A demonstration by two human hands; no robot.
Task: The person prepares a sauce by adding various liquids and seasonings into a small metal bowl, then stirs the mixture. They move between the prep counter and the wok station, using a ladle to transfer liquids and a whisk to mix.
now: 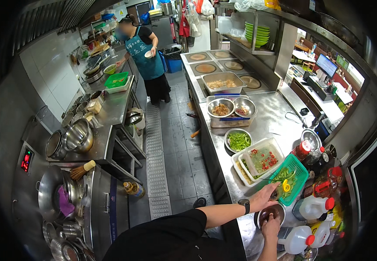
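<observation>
My left hand point(268, 195), with a black watch at its wrist, is closed around a bottle whose yellow cap point(285, 186) shows in front of a green plastic basket point(302, 169) of cut green vegetables. Just below, my right hand point(271, 225) reaches into a round metal bowl point(282, 213) with reddish-brown contents; whether its fingers grip anything is unclear. Beyond the basket, a white plastic tub point(275, 143) holds an inner container with chopped red chillies point(266, 161). A metal bowl of cut green peppers point(239, 141) stands farther along the steel counter.
Large jugs with red caps point(310, 208) and other bottles crowd the counter's right side. Farther off are two metal bowls on a lidded container point(231, 122) and a steel tray point(224, 86). Across the aisle a person in a teal apron point(143, 55) stands at another counter.
</observation>
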